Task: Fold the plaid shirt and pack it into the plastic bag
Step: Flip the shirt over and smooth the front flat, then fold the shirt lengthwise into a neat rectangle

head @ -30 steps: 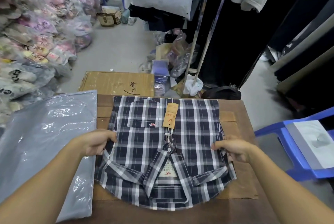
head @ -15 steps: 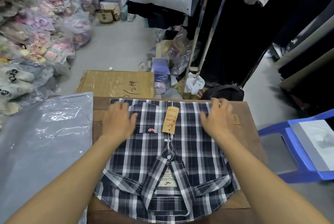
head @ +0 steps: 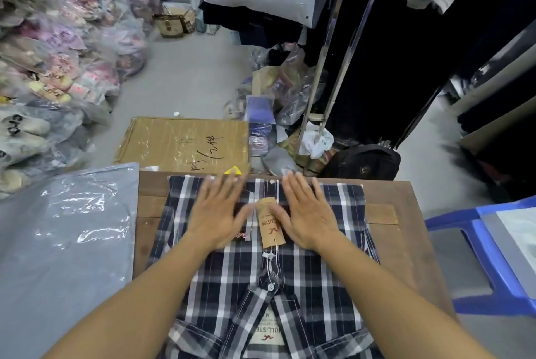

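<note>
The navy and white plaid shirt (head: 232, 277) lies folded on the wooden table (head: 406, 231), collar toward me, with a brown paper tag (head: 269, 225) on its front. My left hand (head: 216, 213) rests flat on the shirt's far half, just left of the tag, fingers spread. My right hand (head: 304, 210) lies flat on the shirt just right of the tag, fingers spread too. Neither hand grips anything. The grey plastic bag (head: 63, 248) lies flat at the left, overlapping the table's left edge.
A cardboard box (head: 185, 144) stands beyond the table's far edge. A blue plastic chair (head: 493, 257) stands at the right. Bagged goods (head: 58, 54) pile up at the left. A metal clothes rack (head: 327, 74) with hanging garments and floor clutter stands behind.
Both hands let go of the shirt's side edges, moved to its far half, then slid inward toward the tag. The shirt stayed in place.
</note>
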